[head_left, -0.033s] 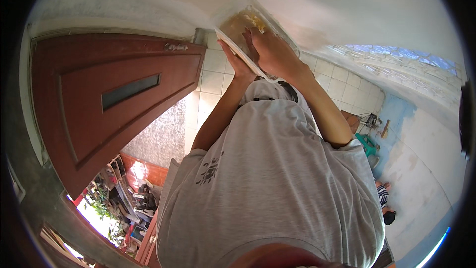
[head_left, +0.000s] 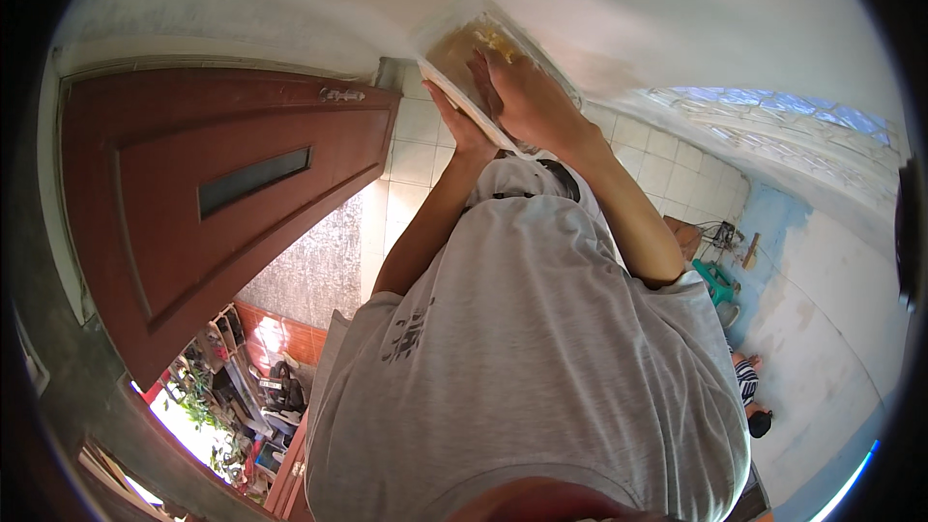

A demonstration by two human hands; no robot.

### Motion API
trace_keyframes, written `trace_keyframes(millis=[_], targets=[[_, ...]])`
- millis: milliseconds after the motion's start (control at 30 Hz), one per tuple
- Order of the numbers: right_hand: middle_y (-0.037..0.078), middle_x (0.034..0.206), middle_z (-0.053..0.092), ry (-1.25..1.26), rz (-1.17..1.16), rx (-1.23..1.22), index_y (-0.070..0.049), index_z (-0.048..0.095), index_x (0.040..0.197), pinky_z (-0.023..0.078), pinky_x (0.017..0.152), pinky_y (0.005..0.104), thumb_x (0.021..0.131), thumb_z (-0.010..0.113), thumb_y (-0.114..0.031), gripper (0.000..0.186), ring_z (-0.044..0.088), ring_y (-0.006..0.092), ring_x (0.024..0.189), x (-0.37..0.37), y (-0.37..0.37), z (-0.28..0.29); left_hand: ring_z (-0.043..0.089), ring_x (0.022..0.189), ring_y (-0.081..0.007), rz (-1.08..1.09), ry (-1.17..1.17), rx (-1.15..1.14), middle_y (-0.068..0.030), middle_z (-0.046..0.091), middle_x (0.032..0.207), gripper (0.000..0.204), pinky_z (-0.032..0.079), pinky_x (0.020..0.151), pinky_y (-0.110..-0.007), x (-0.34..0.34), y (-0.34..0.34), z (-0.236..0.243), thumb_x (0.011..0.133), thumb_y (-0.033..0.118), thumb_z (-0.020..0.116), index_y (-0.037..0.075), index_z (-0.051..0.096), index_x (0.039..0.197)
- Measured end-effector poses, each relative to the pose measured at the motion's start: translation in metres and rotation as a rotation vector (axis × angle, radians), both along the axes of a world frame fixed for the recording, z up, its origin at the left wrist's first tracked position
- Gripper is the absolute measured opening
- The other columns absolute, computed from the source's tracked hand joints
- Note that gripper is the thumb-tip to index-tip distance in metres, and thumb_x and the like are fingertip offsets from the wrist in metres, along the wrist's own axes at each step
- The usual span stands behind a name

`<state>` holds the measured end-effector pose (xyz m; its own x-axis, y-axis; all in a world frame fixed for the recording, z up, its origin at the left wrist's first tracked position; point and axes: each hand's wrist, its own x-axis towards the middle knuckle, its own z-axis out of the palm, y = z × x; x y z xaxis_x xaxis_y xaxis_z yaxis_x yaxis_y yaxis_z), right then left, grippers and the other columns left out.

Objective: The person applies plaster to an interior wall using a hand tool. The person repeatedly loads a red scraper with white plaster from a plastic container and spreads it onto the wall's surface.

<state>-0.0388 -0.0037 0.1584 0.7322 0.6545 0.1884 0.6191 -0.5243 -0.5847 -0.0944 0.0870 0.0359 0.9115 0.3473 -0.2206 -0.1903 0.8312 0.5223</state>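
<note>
A shallow rectangular whitish plastic tub [head_left: 449, 83] is held out in front of my body, tilted. Tan material coats its inside, and a yellowish lump [head_left: 495, 42] lies toward its far end. My left hand [head_left: 466, 123] grips the tub's left wall from outside, fingers along the rim. My right hand [head_left: 527, 101] reaches in over the tub with its fingers bent downward beside the yellowish lump. Whatever its fingers may hold is hidden behind the hand.
A pale wall [head_left: 657, 10] rises close beyond the tub. At left stands a brown door [head_left: 145, 193], with cluttered items below it. White tiles [head_left: 414, 159] cover the floor. On the right are a green stool [head_left: 713, 278] and a person in striped clothing [head_left: 745, 382].
My right hand has shifted very slightly left inside the tub. The left hand keeps its grip on the tub's side.
</note>
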Motion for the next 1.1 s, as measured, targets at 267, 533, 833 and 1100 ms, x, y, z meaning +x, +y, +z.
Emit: trace_keyframes(millis=[267,533,833,1100], targets=[[0.024,0.084,0.069,0.139,-0.090,-0.212,0.007,0.063,0.106,0.059,0.072,0.0517,0.085,0.065,-0.006,0.025,0.071,0.0431,0.082,0.012,-0.004,0.025,0.037,0.149,-0.0261,-0.119,-0.142,-0.171,-0.0059,0.039,0.161,0.088,0.032,0.124,-0.044,-0.004,-0.001,-0.024,0.100,0.079,0.022,0.016,0.029,0.162],[0.023,0.091,0.071,0.219,0.012,-0.224,0.004,0.068,0.098,0.057,0.081,0.0518,0.083,0.068,-0.007,0.020,0.071,0.0426,0.088,-0.007,-0.010,0.010,0.040,0.147,-0.0261,-0.107,-0.220,-0.116,-0.0060,0.039,0.162,0.089,0.033,0.122,-0.045,-0.007,-0.003,-0.017,0.100,0.079,0.028,0.015,0.030,0.161],[0.024,0.086,0.070,0.206,-0.127,-0.201,0.003,0.065,0.114,0.058,0.071,0.0516,0.089,0.068,-0.014,0.030,0.072,0.0409,0.082,-0.008,-0.023,0.032,0.052,0.136,-0.0267,-0.200,-0.432,-0.627,-0.0060,0.049,0.153,0.089,0.046,0.113,-0.045,-0.008,0.003,-0.021,0.099,0.080,0.030,0.014,0.038,0.157],[0.020,0.092,0.072,0.114,-0.048,-0.252,-0.004,0.065,0.125,0.059,0.075,0.0509,0.094,0.062,-0.010,0.032,0.073,0.0382,0.087,-0.022,-0.005,0.023,0.036,0.150,-0.0270,-0.121,-0.179,-0.139,-0.0063,0.035,0.166,0.084,0.026,0.127,-0.047,-0.022,0.006,-0.096,0.102,0.074,0.031,0.019,0.024,0.165]])
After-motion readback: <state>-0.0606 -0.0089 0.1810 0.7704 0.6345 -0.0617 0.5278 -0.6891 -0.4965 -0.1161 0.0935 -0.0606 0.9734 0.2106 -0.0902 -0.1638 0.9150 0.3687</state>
